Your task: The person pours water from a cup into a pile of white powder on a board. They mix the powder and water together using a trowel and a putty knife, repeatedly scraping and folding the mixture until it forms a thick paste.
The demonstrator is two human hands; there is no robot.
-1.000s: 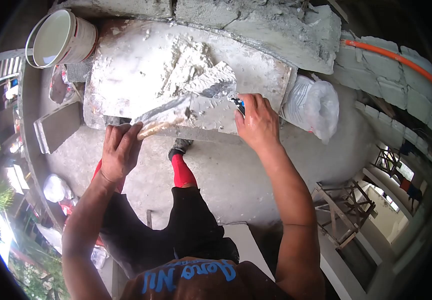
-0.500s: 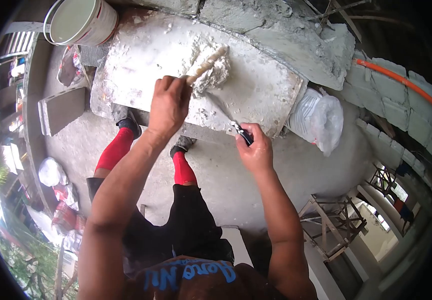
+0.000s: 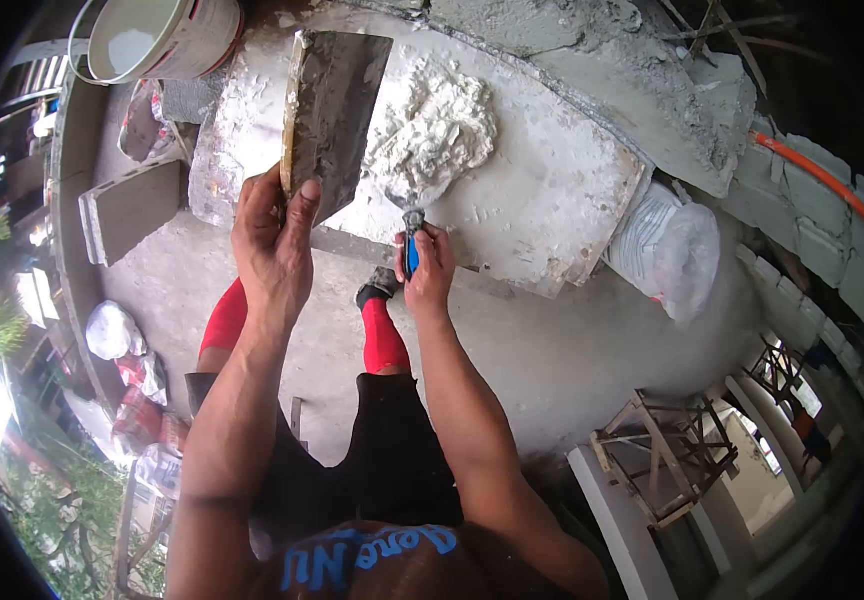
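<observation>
My left hand point(image 3: 274, 245) grips a flat grey plastering hawk point(image 3: 332, 105) by its lower edge and holds it tilted up above the mixing board point(image 3: 542, 200). Its face is smeared with thin grey mortar. My right hand point(image 3: 424, 268) is closed on the blue handle of a trowel point(image 3: 411, 245), whose blade reaches under a white mound of mortar point(image 3: 432, 130) lying on the board. The two hands are close together at the board's near edge.
A white bucket point(image 3: 157, 38) stands at the board's far left corner. A filled plastic bag point(image 3: 667, 245) sits right of the board, beside a block wall with an orange pipe point(image 3: 817, 170). A concrete slab point(image 3: 132, 205) lies to the left. Wooden trestles point(image 3: 667, 450) stand below right.
My left hand has pulled back from the mortar heap and raised the hawk upright. My right hand has slid left along the board's edge and put the trowel under the mound.
</observation>
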